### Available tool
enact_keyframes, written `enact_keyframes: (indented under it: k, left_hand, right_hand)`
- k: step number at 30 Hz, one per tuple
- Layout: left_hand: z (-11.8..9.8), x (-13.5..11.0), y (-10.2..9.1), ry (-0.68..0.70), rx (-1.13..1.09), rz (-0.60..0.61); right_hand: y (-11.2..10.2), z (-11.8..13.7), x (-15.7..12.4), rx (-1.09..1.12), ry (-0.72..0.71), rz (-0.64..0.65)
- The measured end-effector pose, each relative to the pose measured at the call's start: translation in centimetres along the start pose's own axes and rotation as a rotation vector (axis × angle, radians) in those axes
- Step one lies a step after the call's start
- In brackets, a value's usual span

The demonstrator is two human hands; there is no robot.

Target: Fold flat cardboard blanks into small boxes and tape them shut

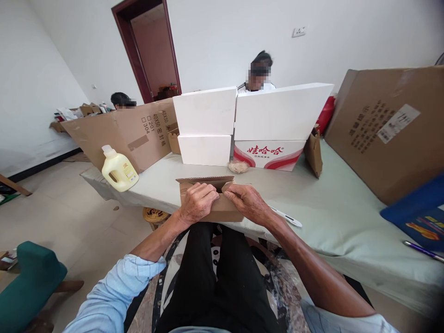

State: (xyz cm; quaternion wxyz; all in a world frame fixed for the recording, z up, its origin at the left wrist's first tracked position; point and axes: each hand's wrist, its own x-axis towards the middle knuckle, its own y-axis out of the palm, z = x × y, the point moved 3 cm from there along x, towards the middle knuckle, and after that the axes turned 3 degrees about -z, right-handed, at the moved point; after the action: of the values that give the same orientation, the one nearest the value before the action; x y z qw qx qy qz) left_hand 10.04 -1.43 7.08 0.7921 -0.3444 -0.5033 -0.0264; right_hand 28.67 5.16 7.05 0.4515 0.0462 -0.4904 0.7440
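White walls point(225, 37), pale tiled floor point(69, 217)

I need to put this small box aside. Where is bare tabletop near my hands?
Bare cloth lies between the detergent bottle and the small cardboard box, and more widely right of the white pen, up to the large brown carton. The back is crowded: white foam boxes, red-and-white carton.

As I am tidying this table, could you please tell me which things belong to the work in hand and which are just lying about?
In hand: small brown cardboard box, gripped by the left hand and right hand.
Lying about: pale yellow plastic jug; white foam boxes; red-and-white printed carton; slim white tool; purple pen.
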Motion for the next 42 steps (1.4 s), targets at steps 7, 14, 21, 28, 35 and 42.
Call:
enact_keyframes:
  k: [7, 14, 21, 28, 35, 42]
  left_hand:
    - [0.3, -0.3, 0.5, -0.086, -0.103, 0.065]
    - [1.0, -0.9, -1.0, -0.228, -0.327, 0.208]
    - [2.1, -1.0, -1.3, -0.322, -0.360, 0.431]
    - [2.0, -0.6, -0.9, -0.313, -0.411, 0.362]
    - [1.2, -0.8, -0.3, -0.410, -0.310, 0.375]
    - [1.5, 1.4, -3.1, -0.200, -0.020, 0.192]
  right_hand:
    - [0.0, 0.1, -0.1, 0.034, 0.015, 0.001]
    - [0.1, -0.1, 0.1, 0.060, 0.042, 0.009]
    - [0.3, 0.0, 0.5, 0.058, 0.034, 0.030]
    - [0.3, 0.1, 0.3, 0.044, 0.024, 0.031]
    - [0.4, 0.5, 0.0, 0.026, -0.004, 0.024]
    - [0.4, 0.8, -0.7, 0.040, -0.028, 0.091]
